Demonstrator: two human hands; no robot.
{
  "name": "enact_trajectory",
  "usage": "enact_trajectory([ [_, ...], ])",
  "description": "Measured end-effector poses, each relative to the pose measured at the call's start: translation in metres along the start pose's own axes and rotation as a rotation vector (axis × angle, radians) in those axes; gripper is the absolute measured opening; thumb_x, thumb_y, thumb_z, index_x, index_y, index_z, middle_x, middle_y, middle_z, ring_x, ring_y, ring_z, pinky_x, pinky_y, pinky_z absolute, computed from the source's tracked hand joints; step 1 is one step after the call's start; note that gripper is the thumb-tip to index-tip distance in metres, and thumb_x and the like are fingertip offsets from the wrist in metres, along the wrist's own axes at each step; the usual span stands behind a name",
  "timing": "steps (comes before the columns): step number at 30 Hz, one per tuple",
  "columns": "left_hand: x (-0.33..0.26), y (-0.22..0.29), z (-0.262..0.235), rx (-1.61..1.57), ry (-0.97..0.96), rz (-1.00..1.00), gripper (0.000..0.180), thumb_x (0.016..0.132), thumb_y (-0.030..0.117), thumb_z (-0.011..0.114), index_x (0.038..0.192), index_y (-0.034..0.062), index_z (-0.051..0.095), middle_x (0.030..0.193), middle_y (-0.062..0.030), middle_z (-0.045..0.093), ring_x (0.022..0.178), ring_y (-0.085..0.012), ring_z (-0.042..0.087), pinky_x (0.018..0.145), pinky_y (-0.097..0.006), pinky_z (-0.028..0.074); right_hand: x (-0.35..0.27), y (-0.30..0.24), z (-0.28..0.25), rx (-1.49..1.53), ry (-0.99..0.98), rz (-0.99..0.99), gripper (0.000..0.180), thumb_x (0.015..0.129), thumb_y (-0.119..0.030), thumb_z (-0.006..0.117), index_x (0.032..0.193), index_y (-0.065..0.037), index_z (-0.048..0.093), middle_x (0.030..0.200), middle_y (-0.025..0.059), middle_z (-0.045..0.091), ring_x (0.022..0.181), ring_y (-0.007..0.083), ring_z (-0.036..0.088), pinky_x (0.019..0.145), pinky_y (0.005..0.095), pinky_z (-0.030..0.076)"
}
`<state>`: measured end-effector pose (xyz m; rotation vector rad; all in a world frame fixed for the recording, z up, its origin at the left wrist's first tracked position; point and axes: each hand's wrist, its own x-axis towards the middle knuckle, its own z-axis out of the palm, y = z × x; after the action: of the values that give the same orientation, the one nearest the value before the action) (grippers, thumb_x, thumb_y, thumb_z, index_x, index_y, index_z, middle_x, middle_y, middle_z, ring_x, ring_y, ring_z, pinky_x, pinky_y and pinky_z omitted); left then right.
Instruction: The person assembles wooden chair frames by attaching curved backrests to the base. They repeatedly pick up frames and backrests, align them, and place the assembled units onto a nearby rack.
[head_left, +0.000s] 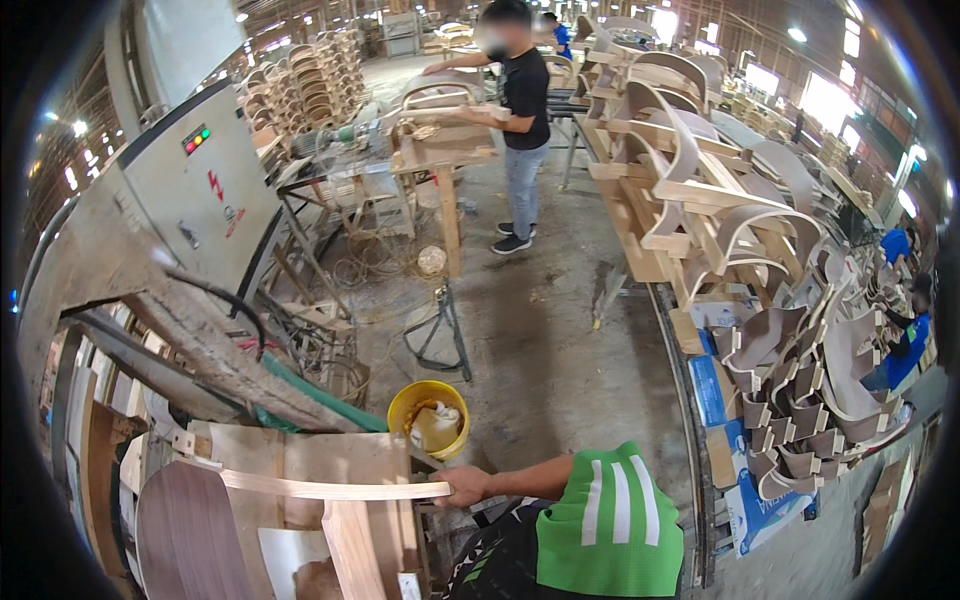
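Note:
My right hand is closed around the right end of a pale wooden rail near the bottom of the view. Leftward the rail runs to a dark brown, rounded wooden panel. A second pale wooden piece extends down from the rail toward the lower edge. These parts lie over a worn wooden work surface. My left hand is out of view.
Just beyond the bench stands a yellow bucket with crumpled material inside. A grey electrical cabinet rises at left. Stacked curved chair frames fill the right side. A person works at a table ahead, amid cables.

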<state>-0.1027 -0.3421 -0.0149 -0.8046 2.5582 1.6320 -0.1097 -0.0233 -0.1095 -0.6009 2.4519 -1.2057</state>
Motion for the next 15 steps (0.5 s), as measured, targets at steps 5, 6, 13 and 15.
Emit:
enact_trajectory([
  [5,-0.039,0.007,0.045,-0.101,0.044,-0.043,0.061,0.101,0.046,0.061,0.144,0.0044,0.051,0.125,-0.0207,0.062,0.111,-0.0356,0.062,0.093,-0.045,0.050,-0.063,0.022,-0.032,0.062,-0.010,0.102,0.051,0.091,-0.051,0.069,0.123,-0.011,0.063,0.109,0.0194,0.072,0.107,0.0454,0.066,0.089,0.0519,0.052],
  [6,-0.047,0.011,0.059,-0.132,0.051,-0.048,0.061,0.101,0.047,0.061,0.144,0.0045,0.051,0.125,-0.0206,0.062,0.111,-0.0356,0.062,0.094,-0.045,0.050,-0.082,0.032,-0.044,0.076,-0.005,0.178,0.050,0.090,-0.052,0.070,0.121,-0.013,0.065,0.107,0.0200,0.072,0.106,0.0438,0.067,0.088,0.0514,0.053],
  [13,-0.106,0.063,0.136,-0.295,0.095,-0.014,0.066,0.101,0.050,0.061,0.147,0.0051,0.048,0.131,-0.0200,0.059,0.117,-0.0354,0.060,0.099,-0.045,0.049,-0.241,0.109,-0.124,0.161,0.260,0.486,0.046,0.087,-0.052,0.074,0.114,-0.015,0.069,0.105,0.0160,0.074,0.103,0.0382,0.070,0.087,0.0475,0.054],
  [15,-0.118,0.080,0.153,-0.345,0.110,0.012,0.067,0.101,0.050,0.060,0.148,0.0052,0.047,0.133,-0.0198,0.059,0.119,-0.0353,0.060,0.100,-0.046,0.048,-0.283,0.119,-0.148,0.197,0.329,0.534,0.045,0.086,-0.052,0.074,0.111,-0.014,0.069,0.105,0.0157,0.074,0.101,0.0376,0.070,0.086,0.0471,0.053],
])
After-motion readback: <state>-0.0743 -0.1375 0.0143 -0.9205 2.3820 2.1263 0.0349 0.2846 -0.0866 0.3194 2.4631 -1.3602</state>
